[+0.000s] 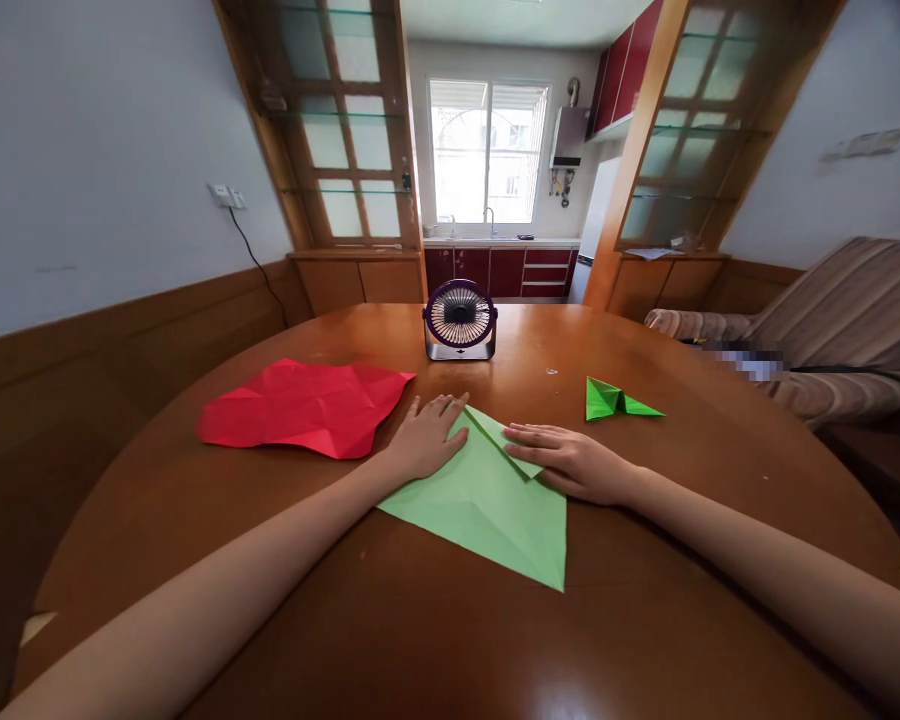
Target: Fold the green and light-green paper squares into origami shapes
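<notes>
A sheet of light green paper (487,510) lies on the table with its upper right edge folded over into a narrow flap. My left hand (427,435) rests flat on the sheet's upper left part, fingers stretched out toward the top corner. On the folded flap lies my right hand (562,460), its fingers extended over the paper near the right corner. Part of the sheet's left and right edges is hidden under the hands. Creases run across the middle of the paper.
A creased red paper sheet (300,410) lies to the left. Toward the right is a small folded bright green paper piece (607,398). A small purple fan (460,320) stands at the back of the round wooden table (450,660). A striped armchair (832,310) is beyond.
</notes>
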